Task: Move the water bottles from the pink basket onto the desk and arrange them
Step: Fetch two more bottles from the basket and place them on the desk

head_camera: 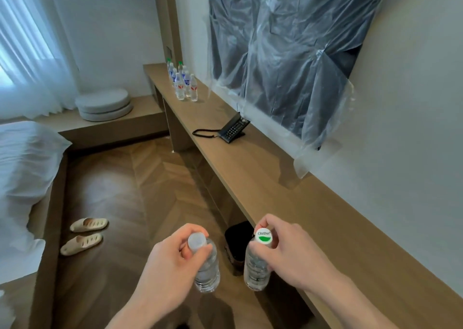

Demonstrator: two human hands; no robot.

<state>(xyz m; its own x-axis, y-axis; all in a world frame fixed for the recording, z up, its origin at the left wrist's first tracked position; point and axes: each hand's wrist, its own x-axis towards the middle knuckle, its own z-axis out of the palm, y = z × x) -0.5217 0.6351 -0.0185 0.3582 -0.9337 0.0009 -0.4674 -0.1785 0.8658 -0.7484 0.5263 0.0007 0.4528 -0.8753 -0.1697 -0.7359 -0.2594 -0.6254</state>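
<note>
Head view: two hands low in frame, each w/ a bottle, held over the floor just left of the counter (288, 178). Left hand (172, 261) pinches the neck of a clear bottle (206, 268) under its white cap, fingers curled round it, bottle hanging roughly upright. Right hand (288, 251) grips a second bottle (256, 268) at the neck, thumb & fingers round the cap, which is white w/ a green mark. The two bottles are near each other, not touching. Far end of the counter: a cluster of bottles (183, 83) standing upright, close together, approx. two rows. Mid-counter sits a black phone (231, 128), cord trailing left. Above it, a dark panel wrapped in plastic sheet (288, 48) on the wall. Under the counter, just beyond the held bottles, a dark bin (236, 238). Floor left: pair of slippers (85, 234) beside the bed (22, 168). Pink basket not in shot.
</note>
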